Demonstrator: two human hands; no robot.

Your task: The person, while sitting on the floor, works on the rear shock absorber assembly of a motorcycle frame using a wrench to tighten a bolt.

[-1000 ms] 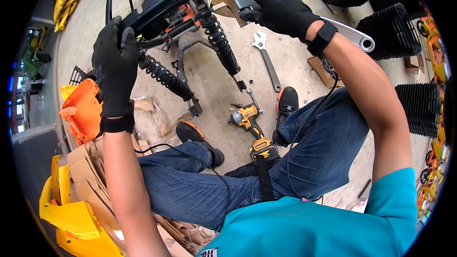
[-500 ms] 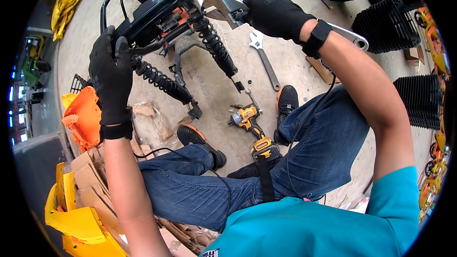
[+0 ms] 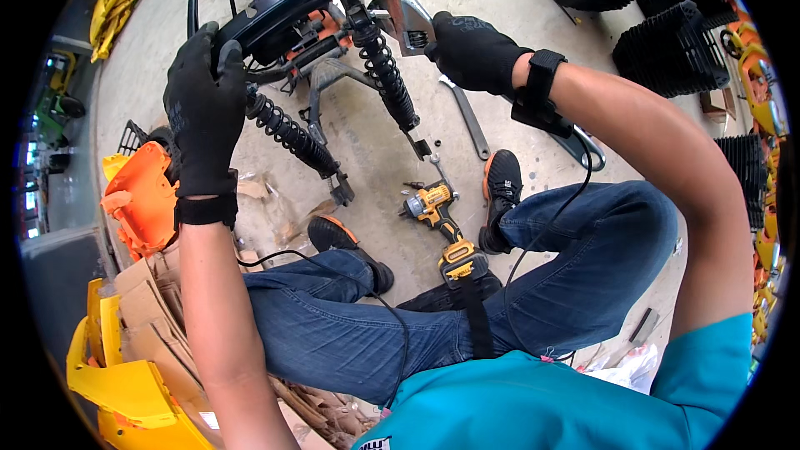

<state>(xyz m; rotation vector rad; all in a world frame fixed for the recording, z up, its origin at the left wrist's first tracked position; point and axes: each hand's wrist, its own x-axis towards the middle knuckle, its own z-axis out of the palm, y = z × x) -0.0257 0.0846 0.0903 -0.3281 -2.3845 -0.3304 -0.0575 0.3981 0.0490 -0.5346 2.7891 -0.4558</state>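
My left hand (image 3: 204, 112), in a black glove, is closed on the edge of a black metal vehicle frame (image 3: 287, 12). My right hand (image 3: 477, 54), gloved too, grips a large adjustable wrench (image 3: 407, 21). The wrench's head is beside the upper end of the right coil-spring shock absorber (image 3: 382, 67); whether its jaws touch the frame I cannot tell. Its handle passes beneath my right wrist and reappears beyond it. A second shock absorber (image 3: 287, 135) hangs at a slant below my left hand.
On the concrete floor lie another adjustable wrench (image 3: 468, 121) and a yellow-black cordless impact wrench (image 3: 437, 208) between my shoes. Orange plastic panels (image 3: 142, 204), yellow panels (image 3: 137, 392) and cardboard (image 3: 150, 304) crowd the left. Stacked black ribbed parts (image 3: 671, 54) stand at the right.
The wrench's head has shifted a little right, and its handle end has swung down toward me. My right forearm has dropped slightly. The frame and my left hand appear slightly farther right.
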